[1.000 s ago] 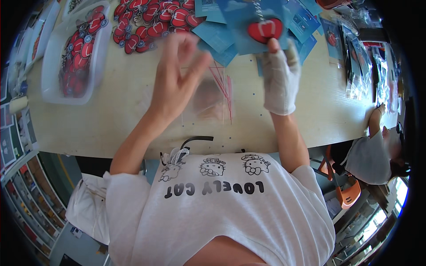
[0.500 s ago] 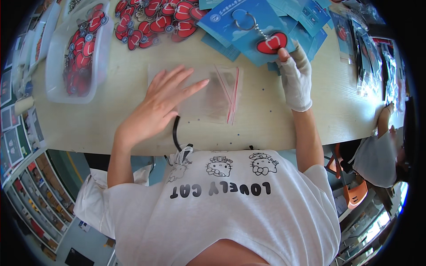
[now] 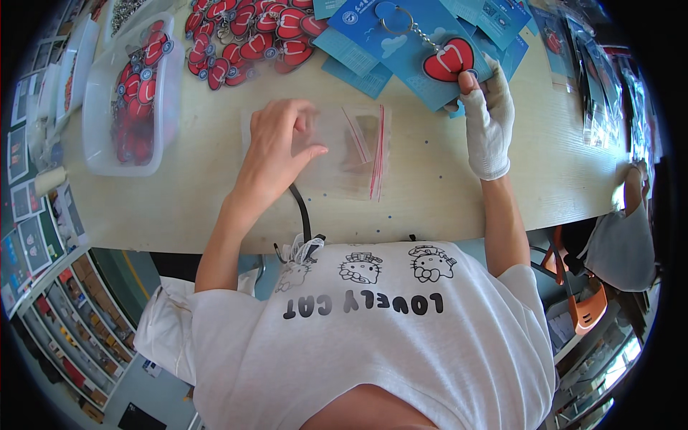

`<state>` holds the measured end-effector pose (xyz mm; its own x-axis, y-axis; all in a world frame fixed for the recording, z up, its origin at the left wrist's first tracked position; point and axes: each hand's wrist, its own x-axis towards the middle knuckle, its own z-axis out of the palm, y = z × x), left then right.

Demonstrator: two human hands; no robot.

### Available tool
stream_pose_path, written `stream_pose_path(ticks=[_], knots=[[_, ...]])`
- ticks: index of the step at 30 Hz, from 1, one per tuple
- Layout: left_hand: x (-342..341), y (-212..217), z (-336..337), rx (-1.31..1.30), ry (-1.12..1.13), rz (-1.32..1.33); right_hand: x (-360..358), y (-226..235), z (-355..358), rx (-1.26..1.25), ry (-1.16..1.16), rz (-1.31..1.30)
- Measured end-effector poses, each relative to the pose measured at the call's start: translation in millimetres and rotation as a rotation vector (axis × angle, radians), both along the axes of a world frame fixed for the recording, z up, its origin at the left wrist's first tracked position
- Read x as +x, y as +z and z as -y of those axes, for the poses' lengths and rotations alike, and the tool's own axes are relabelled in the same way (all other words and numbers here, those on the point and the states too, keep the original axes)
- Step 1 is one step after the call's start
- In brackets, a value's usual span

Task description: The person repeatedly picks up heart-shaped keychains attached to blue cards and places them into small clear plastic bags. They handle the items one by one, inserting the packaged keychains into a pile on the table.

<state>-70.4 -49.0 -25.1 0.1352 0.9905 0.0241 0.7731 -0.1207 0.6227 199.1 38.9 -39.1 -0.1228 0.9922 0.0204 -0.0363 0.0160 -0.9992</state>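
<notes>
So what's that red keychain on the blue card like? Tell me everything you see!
The red keychain has a flat, heart-like charm with a dark rim and pale lines. A short silvery chain joins it to a metal-looking ring. It lies slanted against the blue card, ring toward the upper left. The gloved right hand has its thumb at the charm's lower edge.

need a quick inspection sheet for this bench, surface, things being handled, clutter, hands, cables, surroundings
Surface: pale table, small dark dots.
Job's things: blue card with red keychain; clear bags; keychain pile; plastic tub holding more.
Clutter: overlapping blue cards; packets at right.
Hands: left hand over the clear bags, contact unclear; right hand, white-gloved, thumb bare, grips the blue card.
Cables: black curved strip, possibly a cord.
Surroundings: another person, orange chair, right; shelves, left.
</notes>
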Motion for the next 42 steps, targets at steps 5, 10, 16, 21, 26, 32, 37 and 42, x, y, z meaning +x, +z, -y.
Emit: stream_pose_path(ticks=[5,10,16,21,26,32,37,42], knots=[[-14.0,-0.3,-6.6,-0.114,0.026,0.340,6.6,-1.0,-4.3,0.031,0.009,0.010],[-32.6,10.5,-37.4,-0.351,0.028,0.575,20.6,13.4,-13.6,-0.083,0.166,0.204],[-27.1,12.0,-66.4,-0.491,-0.065,0.723,28.1,28.4,-22.3,-0.182,0.284,0.305],[-21.4,11.1,-75.9,-0.478,-0.113,0.710,39.5,40.5,-30.3,-0.187,0.312,0.386],[-13.0,8.0,-76.2,-0.490,-0.179,0.763,43.8,51.1,-39.1,-0.225,0.541,0.506],[2.4,3.1,-77.4,-0.381,-0.261,0.610,8.0,70.5,-44.0,-0.102,0.669,0.681],[8.4,14.0,-78.4,-0.359,-0.296,0.469,-30.4,50.3,-34.1,-0.106,0.696,0.516],[1.4,4.2,-75.6,-0.423,-0.242,0.692,-19.5,52.5,-27.0,-0.285,0.507,0.244]])
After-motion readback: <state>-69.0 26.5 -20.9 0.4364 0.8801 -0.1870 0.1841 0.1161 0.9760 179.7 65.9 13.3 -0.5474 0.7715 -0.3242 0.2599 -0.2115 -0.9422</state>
